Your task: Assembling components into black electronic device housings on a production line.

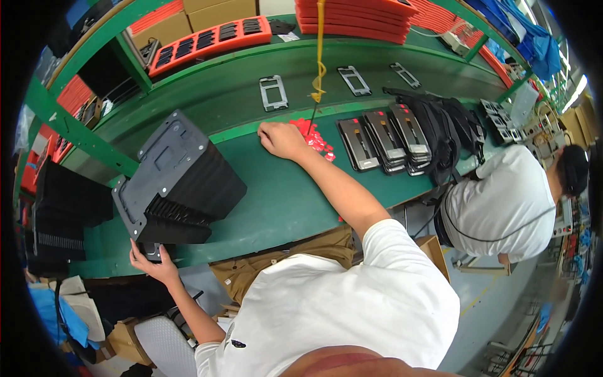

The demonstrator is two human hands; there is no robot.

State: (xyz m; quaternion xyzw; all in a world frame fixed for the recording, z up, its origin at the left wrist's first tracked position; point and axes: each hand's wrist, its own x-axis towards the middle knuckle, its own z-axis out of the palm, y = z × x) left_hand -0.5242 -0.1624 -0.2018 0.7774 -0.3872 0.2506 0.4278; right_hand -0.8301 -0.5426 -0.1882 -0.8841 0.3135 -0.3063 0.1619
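Observation:
At the table's near left edge, my left hand (pixel 157 269) grips a small dark flat part (pixel 151 251) between thumb and fingers. The part shows just below a tall stack of black moulded trays (pixel 176 169), which hides its far end. My right hand (pixel 282 140) rests on the green table with its fingers curled in; whatever may be inside them is hidden. Beside it lies a pile of small red tabs (pixel 320 147). To its right are several stacks of dark phone-sized panels (pixel 384 139).
Another stack of black trays (pixel 63 204) stands at far left. On the green belt beyond lie metal frames (pixel 274 93). A yellow cord (pixel 320 56) hangs down near my right hand. Black bags (pixel 440 125) and a person in white (pixel 502 201) are at right.

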